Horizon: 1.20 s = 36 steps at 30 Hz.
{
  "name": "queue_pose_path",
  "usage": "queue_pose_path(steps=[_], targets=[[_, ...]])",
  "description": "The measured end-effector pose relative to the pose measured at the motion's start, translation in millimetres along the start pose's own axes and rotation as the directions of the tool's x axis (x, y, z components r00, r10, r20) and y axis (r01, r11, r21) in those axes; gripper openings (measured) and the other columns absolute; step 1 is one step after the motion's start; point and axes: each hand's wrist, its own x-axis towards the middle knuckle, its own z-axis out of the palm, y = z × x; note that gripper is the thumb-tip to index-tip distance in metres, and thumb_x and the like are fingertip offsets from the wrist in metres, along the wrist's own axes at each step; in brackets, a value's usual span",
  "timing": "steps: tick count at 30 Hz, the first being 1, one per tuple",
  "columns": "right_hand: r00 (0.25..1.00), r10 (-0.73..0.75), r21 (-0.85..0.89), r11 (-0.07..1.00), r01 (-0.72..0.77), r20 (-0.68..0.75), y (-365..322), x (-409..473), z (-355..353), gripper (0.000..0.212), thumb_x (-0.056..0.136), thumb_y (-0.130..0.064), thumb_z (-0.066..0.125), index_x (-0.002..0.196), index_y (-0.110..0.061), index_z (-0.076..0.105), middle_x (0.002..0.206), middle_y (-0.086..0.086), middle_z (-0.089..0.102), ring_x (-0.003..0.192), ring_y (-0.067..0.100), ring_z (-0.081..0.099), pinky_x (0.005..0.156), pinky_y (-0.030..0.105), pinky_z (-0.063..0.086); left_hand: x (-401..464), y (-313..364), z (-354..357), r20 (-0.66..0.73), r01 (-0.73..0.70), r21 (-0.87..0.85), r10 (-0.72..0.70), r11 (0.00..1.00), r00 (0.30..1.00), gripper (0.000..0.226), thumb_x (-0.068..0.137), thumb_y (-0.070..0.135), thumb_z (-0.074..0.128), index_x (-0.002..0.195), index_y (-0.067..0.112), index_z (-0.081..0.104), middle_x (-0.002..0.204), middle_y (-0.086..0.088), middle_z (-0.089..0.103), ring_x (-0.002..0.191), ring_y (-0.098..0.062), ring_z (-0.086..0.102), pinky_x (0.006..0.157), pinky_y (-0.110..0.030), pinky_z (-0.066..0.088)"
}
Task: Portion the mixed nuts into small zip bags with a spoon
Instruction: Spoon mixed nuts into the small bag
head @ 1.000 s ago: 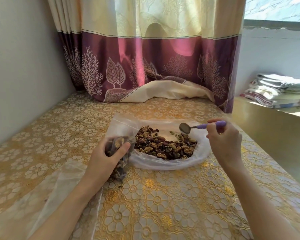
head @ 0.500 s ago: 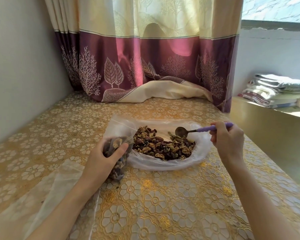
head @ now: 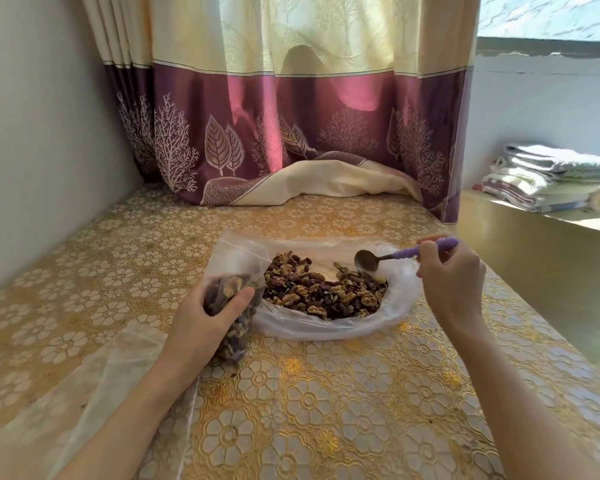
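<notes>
1. My right hand (head: pixel 449 282) is pinching the purple handle of the spoon (head: pixel 400 256), fingers curled round it, at the right side of the big bag.
2. The spoon's metal bowl is pointing left and hanging just above the far right edge of the nuts (head: pixel 323 289); I cannot tell whether anything is lying in it.
3. My left hand (head: pixel 205 317) is gripping the small zip bag (head: pixel 234 306), thumb pressing across its front and fingers wrapping behind.
4. The small bag is standing upright on the table (head: pixel 326 410), touching the left edge of the big bag, and it is holding nuts up to about where my thumb is lying; its clear top is rising open above my hand.
5. The nuts are lying in a loose dark heap inside the big clear bag (head: pixel 326 329), whose rim is folded down around them, in the middle of the table.
6. Empty clear bags (head: pixel 118 375) are lying flat under my left forearm, near and left.
7. The table is wearing a gold flowered cloth.
8. A cream and purple curtain (head: pixel 291 133) is hanging at the far end, its hem bunching on the table.
9. Folded towels (head: pixel 551 174) are sitting stacked far right.
</notes>
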Motion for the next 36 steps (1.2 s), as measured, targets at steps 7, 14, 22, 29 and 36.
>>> queue_pose_path(steps=[7,14,22,29,36], targets=[[1.000,0.023,0.070,0.997,-0.025,0.020,-4,-1,0,0.034,0.084,-0.009,0.048,0.057,-0.026,0.058,0.066,0.008,0.070,0.063,0.035,0.056,0.070,0.047,0.049,0,0,0,0.000,-0.008,0.011,0.008,1.000,1.000,0.040,0.059,0.057,0.063,0.091,0.033,0.060,0.092,0.008,0.067,0.080,0.002,0.062,0.061,-0.014,0.045],[0.993,0.115,0.126,0.985,-0.115,0.009,-7,-2,-3,0.029,0.085,-0.012,0.048,0.062,-0.019,0.062,0.056,-0.010,0.068,0.052,0.015,0.055,0.074,0.052,0.050,0,2,0,0.002,-0.013,0.008,0.013,1.000,1.000,0.036,0.061,0.054,0.064,0.090,0.032,0.060,0.090,0.009,0.067,0.077,0.006,0.062,0.061,-0.013,0.045],[1.000,-0.029,-0.036,0.999,0.029,0.010,-10,-4,-3,0.031,0.085,-0.010,0.049,0.061,-0.029,0.056,0.067,0.003,0.069,0.057,0.015,0.053,0.073,0.042,0.048,-1,4,0,0.003,-0.018,0.021,0.018,1.000,1.000,0.034,0.063,0.052,0.064,0.089,0.031,0.061,0.088,0.009,0.068,0.076,0.004,0.063,0.061,-0.015,0.044],[0.990,0.135,0.050,0.989,-0.137,0.027,-12,-3,-4,0.045,0.084,-0.014,0.050,0.052,-0.041,0.066,0.054,0.003,0.063,0.048,0.015,0.055,0.072,0.048,0.052,-1,3,0,0.008,-0.008,0.000,0.008,1.000,1.000,0.038,0.061,0.054,0.064,0.091,0.030,0.061,0.089,0.008,0.068,0.081,-0.004,0.065,0.065,-0.021,0.048],[0.993,0.118,0.051,0.992,-0.118,0.014,-7,-2,-1,0.037,0.088,-0.012,0.049,0.054,-0.025,0.058,0.061,0.001,0.069,0.064,0.023,0.064,0.079,0.055,0.050,-1,2,0,0.007,-0.008,0.001,0.008,1.000,1.000,0.038,0.061,0.054,0.064,0.090,0.031,0.062,0.090,0.007,0.068,0.083,-0.006,0.065,0.066,-0.023,0.048]])
